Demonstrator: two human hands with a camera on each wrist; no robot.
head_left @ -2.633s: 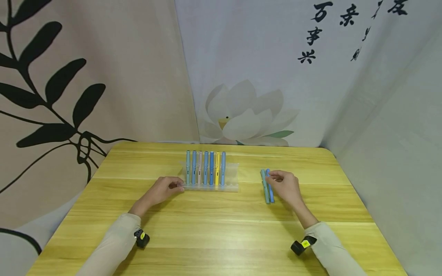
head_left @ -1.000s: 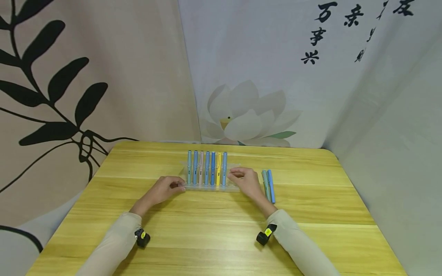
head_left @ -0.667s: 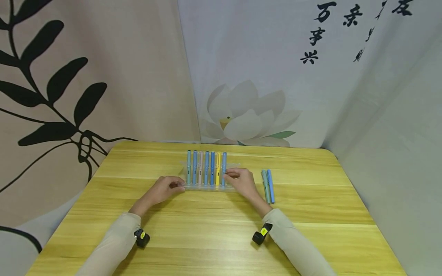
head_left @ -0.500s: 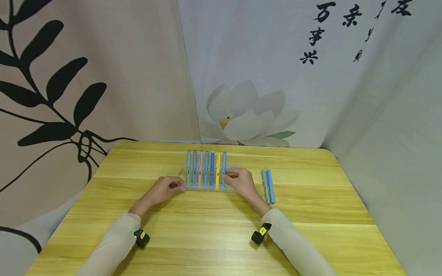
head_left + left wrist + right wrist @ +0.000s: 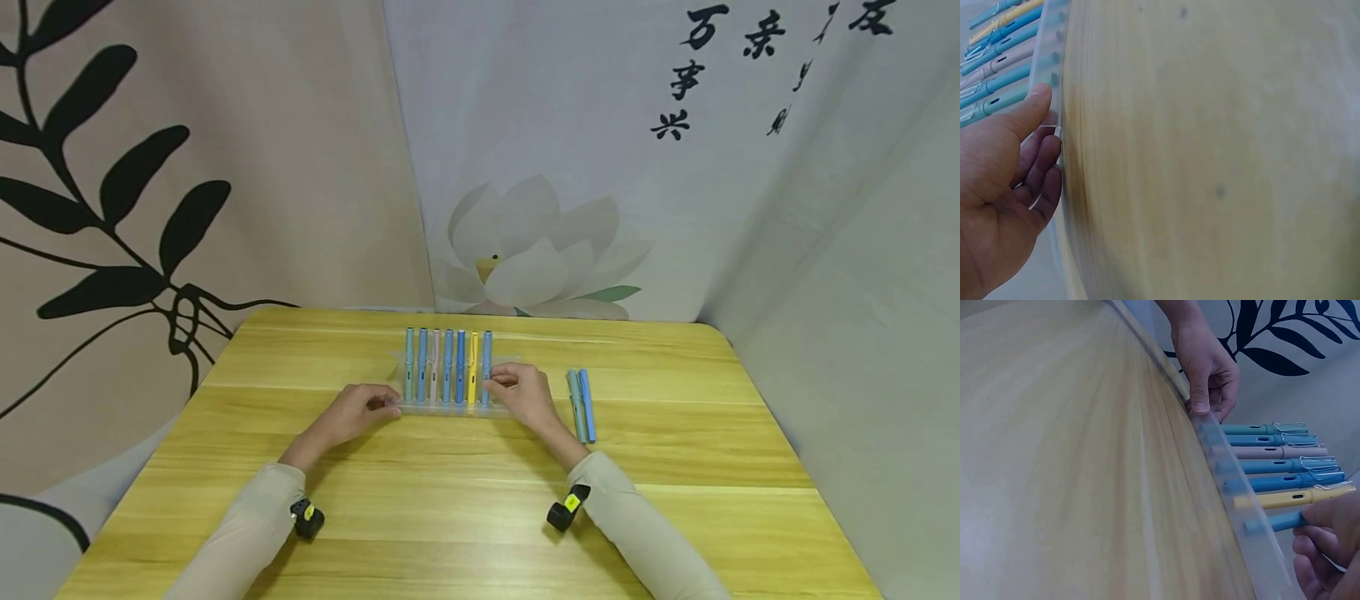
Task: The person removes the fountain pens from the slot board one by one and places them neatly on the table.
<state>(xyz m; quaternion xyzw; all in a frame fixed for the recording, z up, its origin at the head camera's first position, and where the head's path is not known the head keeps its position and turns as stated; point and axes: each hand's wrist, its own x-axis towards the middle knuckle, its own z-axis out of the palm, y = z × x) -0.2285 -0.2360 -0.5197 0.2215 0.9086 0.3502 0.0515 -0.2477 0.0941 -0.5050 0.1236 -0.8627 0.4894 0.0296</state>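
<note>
A clear plastic pen rack (image 5: pixel 506 410) holds a row of upright pens, among them a yellow pen (image 5: pixel 473 358) and a pink pen (image 5: pixel 435 358). My left hand (image 5: pixel 352 414) grips the rack's left end, the thumb on its front wall in the left wrist view. At the other end of the row, my right hand (image 5: pixel 531 398) pinches the rightmost blue pen (image 5: pixel 487 346) between thumb and fingers. That pen's lower end stands in the rack, as the right wrist view shows.
To the right of the rack, a green pen (image 5: pixel 577 404) and a blue pen (image 5: pixel 588 404) lie side by side on the wooden table (image 5: pixel 450 517). Curtains with printed leaves and a lotus hang behind the table's back edge.
My right hand has moved left from the two loose pens to the rack and taken hold of the rightmost blue pen. The left hand has stayed at the rack's left end.
</note>
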